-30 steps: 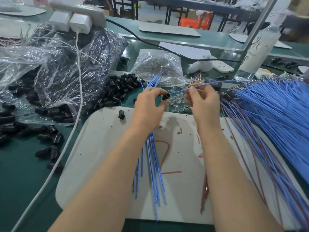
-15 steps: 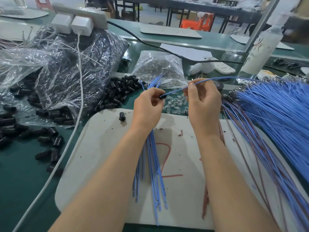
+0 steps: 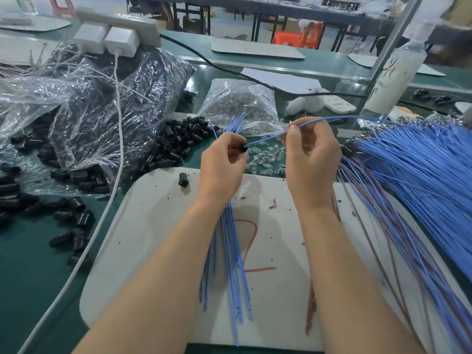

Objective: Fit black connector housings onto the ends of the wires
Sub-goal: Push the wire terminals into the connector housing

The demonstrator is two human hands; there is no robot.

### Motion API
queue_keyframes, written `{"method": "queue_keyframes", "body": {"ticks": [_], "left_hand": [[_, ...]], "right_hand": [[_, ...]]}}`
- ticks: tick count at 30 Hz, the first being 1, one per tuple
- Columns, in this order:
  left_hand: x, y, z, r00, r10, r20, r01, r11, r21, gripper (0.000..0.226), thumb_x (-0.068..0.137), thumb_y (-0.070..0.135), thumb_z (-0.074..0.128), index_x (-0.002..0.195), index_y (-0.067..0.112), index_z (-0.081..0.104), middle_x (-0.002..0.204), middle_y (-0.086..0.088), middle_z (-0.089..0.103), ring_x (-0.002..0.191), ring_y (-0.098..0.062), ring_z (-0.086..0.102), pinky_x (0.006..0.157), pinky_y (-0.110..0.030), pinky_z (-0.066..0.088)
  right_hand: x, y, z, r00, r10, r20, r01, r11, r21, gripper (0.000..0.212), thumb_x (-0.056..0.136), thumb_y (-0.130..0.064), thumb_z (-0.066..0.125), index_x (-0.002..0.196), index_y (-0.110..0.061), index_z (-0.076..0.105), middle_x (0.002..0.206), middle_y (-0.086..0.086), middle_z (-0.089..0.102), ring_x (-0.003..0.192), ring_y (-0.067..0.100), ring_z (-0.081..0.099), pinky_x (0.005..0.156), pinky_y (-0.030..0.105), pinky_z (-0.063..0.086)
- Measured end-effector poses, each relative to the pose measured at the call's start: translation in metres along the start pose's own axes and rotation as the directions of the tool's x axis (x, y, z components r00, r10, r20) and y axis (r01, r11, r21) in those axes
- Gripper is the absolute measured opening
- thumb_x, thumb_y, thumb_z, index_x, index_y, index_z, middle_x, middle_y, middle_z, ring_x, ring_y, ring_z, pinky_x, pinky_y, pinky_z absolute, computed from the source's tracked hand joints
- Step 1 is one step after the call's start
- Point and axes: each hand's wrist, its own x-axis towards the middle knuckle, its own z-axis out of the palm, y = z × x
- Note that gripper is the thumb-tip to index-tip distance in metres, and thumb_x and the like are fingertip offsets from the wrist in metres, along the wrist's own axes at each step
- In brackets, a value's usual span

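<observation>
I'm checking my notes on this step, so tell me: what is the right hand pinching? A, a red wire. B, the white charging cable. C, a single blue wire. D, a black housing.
C: the right hand pinches one blue wire between thumb and fingertips, and the wire's end meets the black housing held in the left hand.

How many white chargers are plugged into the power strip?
2, side by side on the power strip: the left charger and the right charger, which feeds a white cable. None seems hidden.
</observation>
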Motion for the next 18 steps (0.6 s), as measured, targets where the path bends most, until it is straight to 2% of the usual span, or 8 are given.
{"method": "queue_keyframes", "body": {"ticks": [3, 7, 10, 12, 15, 18], "left_hand": [[-0.0002, 0.0003, 0.0, 1.0, 0.005, 0.004, -0.005, 1.0, 0.002, 0.016, 0.086, 0.003, 0.061, 0.098, 0.013, 0.065, 0.087, 0.006, 0.065, 0.081, -0.002, 0.061, 0.076, -0.006, 0.046], [-0.001, 0.0008, 0.0008, 0.999, 0.039, 0.036, -0.041, 0.997, 0.063, 0.017, 0.088, 0.005, 0.059, 0.1, 0.014, 0.068, 0.089, 0.004, 0.066, 0.077, 0.002, 0.058, 0.073, -0.005, 0.044], [-0.0017, 0.0007, 0.0009, 0.994, 0.089, 0.065, -0.098, 0.984, 0.151, 0.021, 0.09, 0.009, 0.058, 0.107, 0.014, 0.068, 0.096, 0.004, 0.06, 0.084, -0.005, 0.055, 0.072, -0.005, 0.037], [-0.0023, 0.0011, 0.0013, 0.988, 0.123, 0.095, -0.14, 0.969, 0.202, 0.024, 0.091, 0.011, 0.057, 0.113, 0.015, 0.067, 0.1, 0.002, 0.058, 0.093, -0.011, 0.054, 0.077, -0.011, 0.035], [-0.0031, 0.0023, 0.0032, 0.974, 0.184, 0.129, -0.214, 0.934, 0.285, 0.028, 0.091, 0.011, 0.057, 0.118, 0.014, 0.065, 0.104, -0.004, 0.061, 0.102, -0.02, 0.05, 0.082, -0.016, 0.032], [-0.0047, 0.0048, 0.0044, 0.964, 0.235, 0.126, -0.264, 0.902, 0.342, 0.031, 0.091, 0.012, 0.058, 0.122, 0.01, 0.062, 0.104, -0.006, 0.064, 0.102, -0.023, 0.05, 0.082, -0.017, 0.03]], "right_hand": [[-0.0019, -0.0005, 0.0016, 0.997, -0.07, 0.018, 0.071, 0.997, -0.043, 0.007, 0.087, -0.01, 0.054, 0.086, -0.011, 0.061, 0.069, -0.017, 0.056, 0.062, -0.007, 0.055, 0.064, 0.007, 0.041], [-0.0037, -0.0009, 0.0024, 0.992, -0.114, 0.06, 0.119, 0.99, -0.08, 0.009, 0.088, -0.01, 0.055, 0.087, -0.006, 0.063, 0.073, -0.004, 0.06, 0.066, 0.007, 0.055, 0.064, 0.012, 0.043], [-0.0036, -0.0011, 0.0028, 0.993, -0.08, 0.089, 0.085, 0.995, -0.055, 0.008, 0.089, -0.009, 0.055, 0.087, -0.009, 0.062, 0.075, -0.002, 0.062, 0.068, 0.007, 0.058, 0.066, 0.013, 0.045], [-0.0025, 0.0002, 0.0028, 0.993, -0.014, 0.116, 0.016, 1.0, -0.02, 0.008, 0.09, -0.009, 0.055, 0.086, -0.013, 0.061, 0.076, -0.001, 0.064, 0.068, 0.005, 0.059, 0.069, 0.016, 0.047], [0.0013, 0.0034, 0.0029, 0.972, 0.169, 0.164, -0.185, 0.979, 0.083, 0.012, 0.094, -0.01, 0.054, 0.085, -0.014, 0.061, 0.077, 0.004, 0.067, 0.07, 0.01, 0.064, 0.07, 0.026, 0.052], [0.0052, 0.0064, 0.0017, 0.938, 0.299, 0.176, -0.331, 0.923, 0.198, 0.013, 0.095, -0.009, 0.054, 0.086, -0.011, 0.063, 0.074, 0.0, 0.067, 0.065, 0.001, 0.063, 0.065, 0.018, 0.051]]}}
